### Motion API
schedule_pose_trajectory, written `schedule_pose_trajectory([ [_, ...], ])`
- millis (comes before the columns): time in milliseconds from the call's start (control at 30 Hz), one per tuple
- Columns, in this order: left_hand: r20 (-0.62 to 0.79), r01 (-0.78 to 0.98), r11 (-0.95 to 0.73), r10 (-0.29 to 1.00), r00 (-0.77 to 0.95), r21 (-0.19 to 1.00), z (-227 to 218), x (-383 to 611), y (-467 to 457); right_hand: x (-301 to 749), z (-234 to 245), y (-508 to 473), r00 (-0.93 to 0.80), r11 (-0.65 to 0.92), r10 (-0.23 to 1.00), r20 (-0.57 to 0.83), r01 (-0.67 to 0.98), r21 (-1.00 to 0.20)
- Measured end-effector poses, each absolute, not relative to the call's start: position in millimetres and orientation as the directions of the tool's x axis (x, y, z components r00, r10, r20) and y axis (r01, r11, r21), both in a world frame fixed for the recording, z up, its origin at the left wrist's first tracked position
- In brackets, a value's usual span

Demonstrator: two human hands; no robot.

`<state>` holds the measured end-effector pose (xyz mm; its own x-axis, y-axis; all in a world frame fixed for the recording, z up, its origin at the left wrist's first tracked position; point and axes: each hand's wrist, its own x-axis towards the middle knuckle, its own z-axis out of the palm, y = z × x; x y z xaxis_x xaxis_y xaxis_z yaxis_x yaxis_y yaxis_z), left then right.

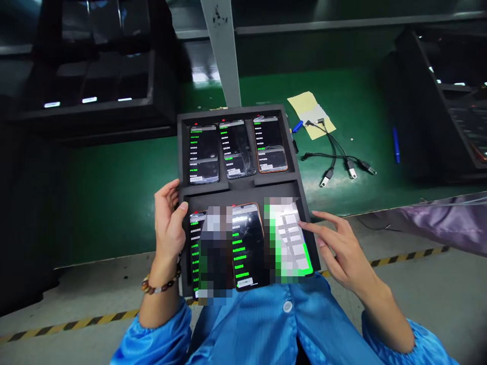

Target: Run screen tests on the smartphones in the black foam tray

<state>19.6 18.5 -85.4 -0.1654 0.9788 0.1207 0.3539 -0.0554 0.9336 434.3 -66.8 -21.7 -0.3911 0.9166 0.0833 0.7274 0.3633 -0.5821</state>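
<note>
A black foam tray [243, 190] lies tilted toward me with its near end over my blue-sleeved lap. It holds two rows of smartphones showing green and white text lists. My left hand [168, 223] grips the tray's left edge, thumb over the rim, a bead bracelet on the wrist. My right hand [342, 251] has its fingers spread, and the index fingertip touches the screen of the near-right phone [291, 238]. An orange-rimmed phone [246, 246] lies in the near middle slot. Three phones [233, 149] fill the far row.
Black cables with plugs [337, 162] and a yellow paper [311, 114] lie on the green mat to the right, with a blue pen [396, 144] beyond. Stacked black trays [95, 76] stand at far left, more at right [449, 101]. A grey post [224, 50] rises behind. Purple fabric [437, 220] is at right.
</note>
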Motion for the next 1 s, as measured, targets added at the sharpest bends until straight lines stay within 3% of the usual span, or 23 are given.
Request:
schedule_pose_trajectory([
  [433,0.1,0.339,-0.028,0.975,-0.198,0.94,-85,20,17,413,-25,-19,-0.33,0.318,0.941,0.072,0.792,-0.522],
  [767,0.104,0.401,-0.023,0.978,-0.183,0.916,-86,19,17,371,-20,-3,-0.5,0.457,0.862,0.079,0.702,-0.546],
  [1000,0.108,0.375,-0.031,0.977,-0.186,0.927,-86,19,18,397,-21,-7,-0.434,0.4,0.899,0.067,0.746,-0.533],
])
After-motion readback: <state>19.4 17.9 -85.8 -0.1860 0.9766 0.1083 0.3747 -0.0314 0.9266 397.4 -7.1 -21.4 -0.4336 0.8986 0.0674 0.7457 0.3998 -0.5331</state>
